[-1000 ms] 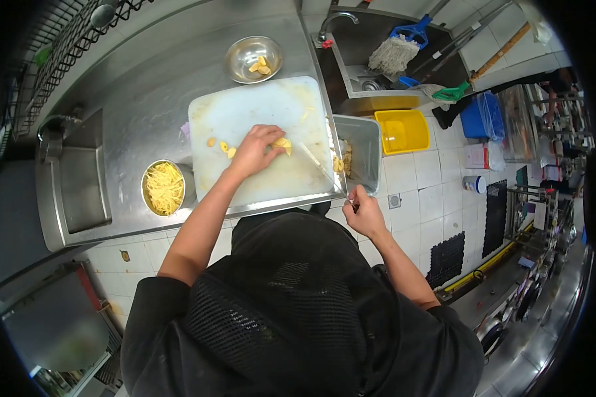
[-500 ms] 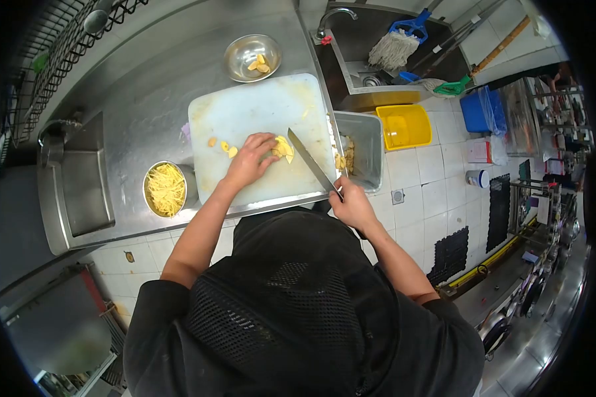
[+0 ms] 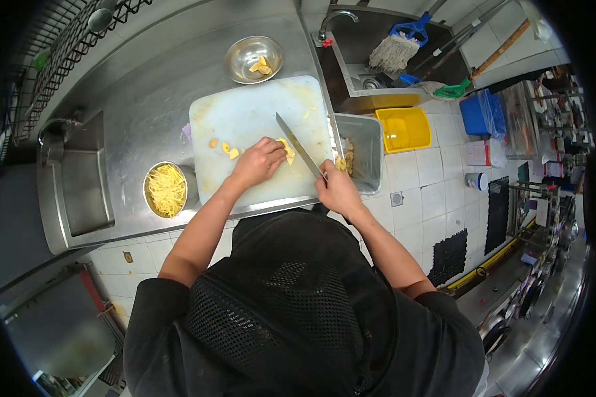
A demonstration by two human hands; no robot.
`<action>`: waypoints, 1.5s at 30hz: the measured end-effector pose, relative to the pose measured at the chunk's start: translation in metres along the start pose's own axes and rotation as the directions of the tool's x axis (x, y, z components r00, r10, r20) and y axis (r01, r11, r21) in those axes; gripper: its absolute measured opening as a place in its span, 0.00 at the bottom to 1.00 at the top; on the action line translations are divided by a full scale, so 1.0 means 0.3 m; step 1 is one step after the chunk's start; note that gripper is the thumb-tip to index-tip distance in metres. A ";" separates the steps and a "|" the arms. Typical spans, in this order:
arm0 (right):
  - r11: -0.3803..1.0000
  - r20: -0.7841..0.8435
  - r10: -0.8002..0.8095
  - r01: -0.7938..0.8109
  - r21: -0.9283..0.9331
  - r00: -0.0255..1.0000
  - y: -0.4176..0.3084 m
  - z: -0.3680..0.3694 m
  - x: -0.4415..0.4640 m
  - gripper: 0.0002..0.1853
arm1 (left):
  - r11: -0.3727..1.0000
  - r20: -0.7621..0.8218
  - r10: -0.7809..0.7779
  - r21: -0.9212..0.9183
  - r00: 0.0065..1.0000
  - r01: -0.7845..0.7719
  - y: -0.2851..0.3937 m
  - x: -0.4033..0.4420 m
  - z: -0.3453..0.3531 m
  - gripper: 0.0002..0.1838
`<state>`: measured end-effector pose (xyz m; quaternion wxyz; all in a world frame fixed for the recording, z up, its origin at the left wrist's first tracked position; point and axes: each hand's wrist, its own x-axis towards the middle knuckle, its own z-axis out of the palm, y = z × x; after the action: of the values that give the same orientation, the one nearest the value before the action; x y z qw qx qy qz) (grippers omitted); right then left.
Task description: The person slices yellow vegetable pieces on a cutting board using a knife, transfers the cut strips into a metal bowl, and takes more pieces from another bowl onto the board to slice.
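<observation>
- While the fingers of my left hand bend together onto the yellow slices, I cannot tell whether they pinch or only press.
- Closed round the handle, my right hand grips the knife, its long blade slanting just beside the slices, tip towards the bench's far edge.
- Pale yellow and moist-looking, the slices sit in a small overlapping heap on the white board, at the near right corner of the bench; the heap is partly hidden, so I cannot count it.
- One knife, one board.
- Three small pieces lie apart, left of my left hand.
- One steel bowl beyond the board, holding a few overlapping chunks.
- One round container near the bench's near edge, left of the board, full of thin yellow shreds.
- One grey bin beside the right edge.
</observation>
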<state>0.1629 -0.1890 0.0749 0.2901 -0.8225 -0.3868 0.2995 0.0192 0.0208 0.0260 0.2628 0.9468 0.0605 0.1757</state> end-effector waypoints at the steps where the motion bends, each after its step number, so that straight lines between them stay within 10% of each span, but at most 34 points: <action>1: 1.000 0.000 -0.001 0.001 -0.002 1.000 -0.001 0.005 0.007 0.10 | 1.000 -0.002 0.000 0.000 1.000 0.000 -0.003 0.001 0.004 0.10; 15: 0.896 0.260 0.094 0.032 -0.442 0.961 -0.230 -0.082 0.034 0.10 | 0.992 0.047 0.097 0.075 0.994 -0.100 -0.047 0.027 0.020 0.09; 45: 0.922 0.239 0.105 -0.005 -0.387 0.965 -0.200 0.037 0.100 0.12 | 0.981 0.002 0.181 0.066 0.983 -0.181 -0.090 0.002 0.044 0.12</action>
<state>0.1429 -0.1300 0.1022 0.0630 -0.8285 -0.4485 0.3295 0.0240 0.0377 0.0016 0.2144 0.9561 -0.0196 0.1986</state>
